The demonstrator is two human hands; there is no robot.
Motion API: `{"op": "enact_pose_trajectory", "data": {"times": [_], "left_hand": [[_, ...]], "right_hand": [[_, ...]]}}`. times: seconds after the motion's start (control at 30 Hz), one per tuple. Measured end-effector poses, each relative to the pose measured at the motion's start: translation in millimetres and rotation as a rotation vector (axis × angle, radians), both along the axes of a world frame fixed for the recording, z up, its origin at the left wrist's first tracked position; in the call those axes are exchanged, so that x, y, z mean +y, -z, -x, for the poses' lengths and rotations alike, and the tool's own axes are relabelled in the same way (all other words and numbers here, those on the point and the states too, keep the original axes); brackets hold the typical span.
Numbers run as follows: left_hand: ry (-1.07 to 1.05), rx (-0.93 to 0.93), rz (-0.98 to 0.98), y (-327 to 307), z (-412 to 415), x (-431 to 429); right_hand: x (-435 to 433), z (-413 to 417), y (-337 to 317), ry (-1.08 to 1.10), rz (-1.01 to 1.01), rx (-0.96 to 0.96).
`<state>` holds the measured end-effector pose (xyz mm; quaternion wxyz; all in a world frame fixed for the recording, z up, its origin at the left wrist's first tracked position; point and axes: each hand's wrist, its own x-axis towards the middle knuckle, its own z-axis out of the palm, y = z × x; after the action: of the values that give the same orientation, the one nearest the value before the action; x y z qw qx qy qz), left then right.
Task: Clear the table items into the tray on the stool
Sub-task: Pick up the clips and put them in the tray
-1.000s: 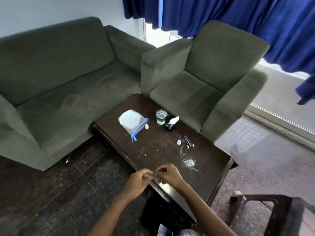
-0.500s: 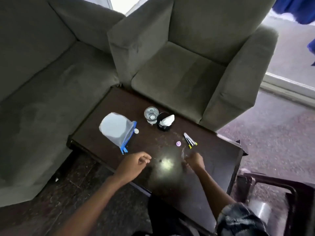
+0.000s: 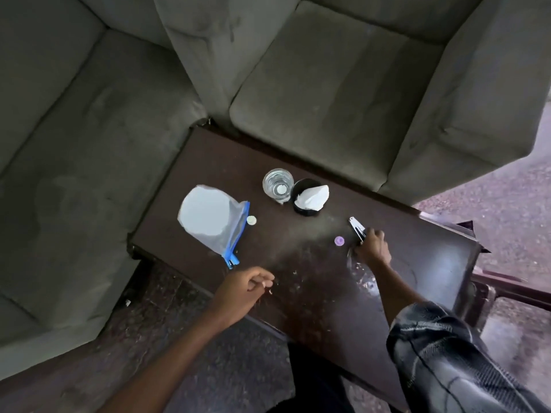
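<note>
Dim, flat indoor light, brighter toward the right edge, where the floor reads pale. A soft, hazy sheen lies across the middle of the dark table. Shadows weak and diffuse. Wide-angle bowing at the edges. Sleeve at lower right smeared and soft. Slight grain overall.

The right hand's fingers curl round the pens and hide their near ends from us. Something clear lies under its wrist, too faint for us to name. We cannot tell whether the left hand's curled fingers pinch anything. The purple piece and the white round piece are too small to identify. A tissue covers the black cup's inside. The stool is cut off at the right edge.
</note>
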<state>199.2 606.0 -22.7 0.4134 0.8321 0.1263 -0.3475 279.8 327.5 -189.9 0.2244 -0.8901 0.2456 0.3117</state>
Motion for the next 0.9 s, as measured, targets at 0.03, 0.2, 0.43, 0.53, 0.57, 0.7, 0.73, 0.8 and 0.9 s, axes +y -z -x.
{"op": "enact_pose_trajectory", "data": {"times": [0.03,0.2,0.43,0.53,0.57,0.7,0.73,0.8,0.9], "left_hand": [[-0.01,-0.003,-0.002,2,-3,1],[-0.054,0.024,0.034,10,-17,1],[-0.155,0.158,0.079,16,-25,1],[-0.227,0.261,0.09,12,-24,8],[-0.259,0.289,0.097,10,-24,11],[-0.395,0.334,0.161,5,-26,32],[-0.415,0.328,0.163,4,-27,38],[-0.454,0.272,0.124,1,-30,53],[-0.512,0.13,0.01,7,-31,91]], "right_hand": [[0,5,3,-0.028,0.024,-0.019],[1,26,12,-0.055,0.104,-0.095],[22,76,14,0.484,-0.186,0.178],[58,90,-12,0.86,-0.578,0.256],[76,92,-29,0.872,-0.684,0.272],[154,85,-98,0.657,-0.906,0.199],[174,81,-108,0.57,-0.915,0.171],[214,75,-117,0.415,-0.911,0.1],[266,69,-125,0.26,-0.845,0.049]]}}
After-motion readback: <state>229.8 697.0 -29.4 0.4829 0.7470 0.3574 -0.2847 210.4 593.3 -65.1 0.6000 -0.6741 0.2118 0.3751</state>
